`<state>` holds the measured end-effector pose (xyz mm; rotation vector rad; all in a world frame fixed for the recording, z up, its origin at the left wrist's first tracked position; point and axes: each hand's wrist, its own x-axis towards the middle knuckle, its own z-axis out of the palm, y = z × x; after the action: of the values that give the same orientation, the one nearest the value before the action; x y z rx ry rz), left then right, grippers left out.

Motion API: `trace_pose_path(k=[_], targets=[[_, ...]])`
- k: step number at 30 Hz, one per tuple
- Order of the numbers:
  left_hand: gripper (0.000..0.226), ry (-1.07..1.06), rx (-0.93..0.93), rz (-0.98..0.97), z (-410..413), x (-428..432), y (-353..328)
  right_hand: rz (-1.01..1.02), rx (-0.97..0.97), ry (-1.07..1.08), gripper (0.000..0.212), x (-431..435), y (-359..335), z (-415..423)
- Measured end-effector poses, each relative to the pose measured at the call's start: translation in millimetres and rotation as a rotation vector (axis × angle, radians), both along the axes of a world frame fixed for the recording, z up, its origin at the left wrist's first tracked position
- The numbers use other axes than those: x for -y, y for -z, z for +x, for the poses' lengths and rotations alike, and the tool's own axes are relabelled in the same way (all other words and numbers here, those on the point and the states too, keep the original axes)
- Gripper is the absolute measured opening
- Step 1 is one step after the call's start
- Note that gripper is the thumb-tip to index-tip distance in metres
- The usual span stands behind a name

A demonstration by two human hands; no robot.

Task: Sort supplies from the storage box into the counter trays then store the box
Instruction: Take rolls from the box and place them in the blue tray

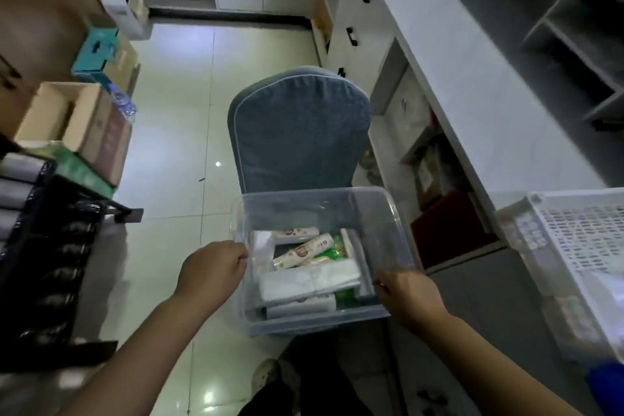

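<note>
box gripped at both rims, sorting not yet begun

the clear plastic storage box (pixel 317 195) sits low in front of the person, just before the back of a blue-grey padded chair (pixel 299 128). whether it rests on the seat or is carried cannot be told, since the seat is hidden under it. the left hand (pixel 211 268) curls its fingers over the box's left rim and grips it. the right hand (pixel 407 294) does the same at the right rim.

the box has no lid on and is well filled: white wrapped packs (pixel 309 280), printed paper-wrapped rolls (pixel 302 252) and a green packet (pixel 341 248) lie packed together on its floor.

the step in hand looks like positioning the box for unloading. a white perforated plastic tray (pixel 580 240) lies to the right, at the near end of the pale grey counter (pixel 472 84), apart from the box.

the next move probably calls for a steady box, one hand let go, and a reach in for a top item such as a roll. the packs lie tight, so a pinch from above seems wiser than a scoop.
</note>
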<state>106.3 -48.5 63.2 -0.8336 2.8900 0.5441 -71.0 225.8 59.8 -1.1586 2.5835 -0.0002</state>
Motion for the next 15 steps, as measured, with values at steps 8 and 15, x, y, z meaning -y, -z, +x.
trace_pose_path(k=[8, 15], targets=[[0.017, -0.161, 0.131, 0.066, 7, 0, 61, 0.117, 0.197, -0.228, 0.022, 43, 95, -40], [0.017, -0.272, 0.109, 0.114, -25, 5, 112, 0.197, 0.173, -0.334, 0.024, 108, 181, -94]])
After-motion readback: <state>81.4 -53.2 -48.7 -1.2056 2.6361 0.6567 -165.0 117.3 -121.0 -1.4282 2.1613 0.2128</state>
